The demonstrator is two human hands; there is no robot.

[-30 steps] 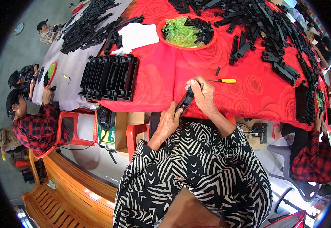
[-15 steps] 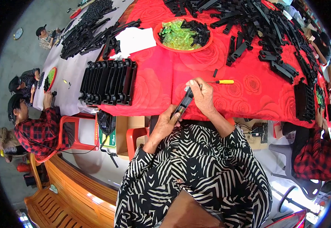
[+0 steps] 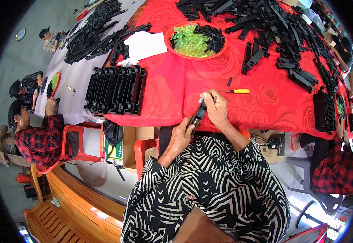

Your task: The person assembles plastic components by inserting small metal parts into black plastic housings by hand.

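Seemingly one black part point(image 3: 199, 114) in two hands point(image 3: 180, 136) point(image 3: 217, 110), one screwdriver point(image 3: 240, 91) nearby

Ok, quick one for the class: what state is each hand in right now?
Left hand: closed, holding the lower end of a black part.
Right hand: closed on the black part's upper end.

An assembly workshop; black parts point(image 3: 271, 24) lie heaped on tables point(image 3: 164, 101); people point(image 3: 42, 139) sit alongside.
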